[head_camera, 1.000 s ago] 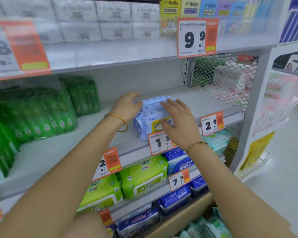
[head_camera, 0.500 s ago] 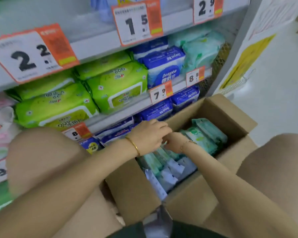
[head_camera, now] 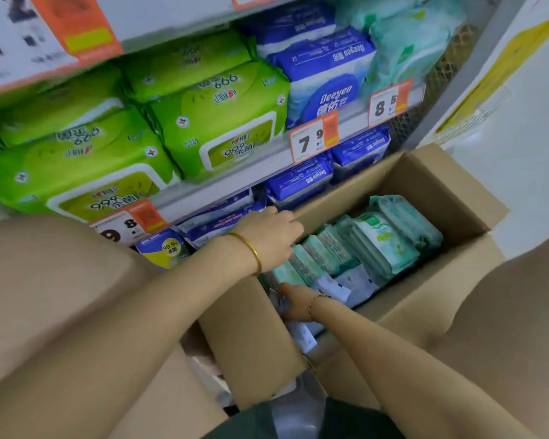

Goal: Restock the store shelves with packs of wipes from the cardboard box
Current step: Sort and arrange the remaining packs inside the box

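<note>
Store shelving fills the background, every tier packed with wipes. Far left, big green packs [head_camera: 76, 172] lie stacked on a shelf, and a 9.8 price tag [head_camera: 127, 224] hangs on the shelf edge just below them. Under that tag sits a blue-and-yellow pack [head_camera: 168, 251] marked 99.9%.

Next comes the person's left grip [head_camera: 270, 239], a gold bangle [head_camera: 251, 251] on its wrist. It hangs over the left end of the open cardboard box [head_camera: 441, 191], which stands against the bottom shelves. Its fingers bend down onto the top edges of the mint-green packs of wipes [head_camera: 381, 245] that stand on edge in a row inside the box. Whether they pinch a pack I cannot tell.

Just nearer me, the right grip [head_camera: 295, 304], with a thin bracelet [head_camera: 317, 298], is sunk low in the near-left corner of the box among pale white-blue packs [head_camera: 355, 280]. It is right beside the raised box flap [head_camera: 251, 343]. Its fingertips are lost among those packs, so I cannot tell if it is closed on one.

Further right, a 7.9 tag [head_camera: 313, 137] sits under blue Deeyeo packs [head_camera: 327, 77], with smaller blue packs [head_camera: 298, 182] on the tier beneath. An 8.5 tag [head_camera: 390, 103] follows, below pale teal packs [head_camera: 406, 42]. Beyond the box's far wall lies white floor [head_camera: 526, 172].
</note>
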Action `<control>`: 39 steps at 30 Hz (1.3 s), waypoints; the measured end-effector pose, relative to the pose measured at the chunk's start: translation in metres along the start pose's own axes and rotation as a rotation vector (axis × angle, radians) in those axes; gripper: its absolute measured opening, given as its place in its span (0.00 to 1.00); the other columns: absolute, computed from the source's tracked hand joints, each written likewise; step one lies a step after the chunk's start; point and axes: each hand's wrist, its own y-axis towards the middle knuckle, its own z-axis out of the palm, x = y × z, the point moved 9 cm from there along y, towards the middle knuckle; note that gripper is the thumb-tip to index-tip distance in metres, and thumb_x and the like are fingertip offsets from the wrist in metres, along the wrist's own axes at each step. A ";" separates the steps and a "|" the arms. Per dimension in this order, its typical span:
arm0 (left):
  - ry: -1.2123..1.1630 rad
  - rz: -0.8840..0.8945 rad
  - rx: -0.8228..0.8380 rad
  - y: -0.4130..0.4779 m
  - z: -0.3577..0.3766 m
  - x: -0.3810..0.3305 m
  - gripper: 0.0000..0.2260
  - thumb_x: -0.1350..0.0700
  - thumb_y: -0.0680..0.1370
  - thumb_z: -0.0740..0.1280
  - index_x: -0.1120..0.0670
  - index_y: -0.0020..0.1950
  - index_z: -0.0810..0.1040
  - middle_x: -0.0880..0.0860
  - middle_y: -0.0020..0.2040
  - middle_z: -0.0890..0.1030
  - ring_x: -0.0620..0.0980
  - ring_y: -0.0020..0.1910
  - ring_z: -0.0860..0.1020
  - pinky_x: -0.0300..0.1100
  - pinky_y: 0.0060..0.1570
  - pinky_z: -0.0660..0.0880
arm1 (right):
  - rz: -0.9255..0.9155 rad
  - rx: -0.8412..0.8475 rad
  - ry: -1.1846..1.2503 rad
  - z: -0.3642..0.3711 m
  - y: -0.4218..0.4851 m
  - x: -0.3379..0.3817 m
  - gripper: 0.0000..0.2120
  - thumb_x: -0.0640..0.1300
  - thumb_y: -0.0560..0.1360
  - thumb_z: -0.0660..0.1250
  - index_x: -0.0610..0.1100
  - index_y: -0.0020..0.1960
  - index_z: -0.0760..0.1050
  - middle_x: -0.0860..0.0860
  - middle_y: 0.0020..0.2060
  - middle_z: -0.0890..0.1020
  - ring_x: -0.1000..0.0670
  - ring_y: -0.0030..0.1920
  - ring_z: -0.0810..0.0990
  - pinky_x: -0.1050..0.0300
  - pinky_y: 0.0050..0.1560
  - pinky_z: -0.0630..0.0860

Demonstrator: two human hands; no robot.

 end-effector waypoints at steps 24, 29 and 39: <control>-0.205 -0.168 -0.297 -0.006 -0.025 -0.006 0.24 0.55 0.73 0.67 0.56 0.66 0.63 0.56 0.56 0.73 0.60 0.50 0.75 0.48 0.38 0.69 | -0.137 -0.328 1.352 -0.170 -0.120 -0.027 0.07 0.36 0.77 0.63 0.41 0.41 0.69 0.44 0.30 0.83 0.47 0.32 0.84 0.53 0.39 0.83; -0.961 -0.186 -0.226 -0.015 -0.037 0.017 0.15 0.61 0.70 0.72 0.55 0.53 0.72 0.55 0.47 0.75 0.52 0.44 0.72 0.42 0.39 0.67 | -0.052 -0.714 0.752 -0.208 -0.157 -0.029 0.10 0.54 0.77 0.63 0.49 0.42 0.73 0.43 0.37 0.78 0.46 0.35 0.77 0.55 0.36 0.78; -1.477 -0.071 -0.263 -0.083 -0.110 0.011 0.05 0.63 0.75 0.66 0.54 0.43 0.76 0.46 0.33 0.84 0.40 0.32 0.81 0.34 0.34 0.79 | -0.512 -0.853 0.858 -0.254 -0.229 0.038 0.04 0.40 0.76 0.66 0.47 0.43 0.76 0.45 0.36 0.80 0.50 0.35 0.80 0.54 0.41 0.78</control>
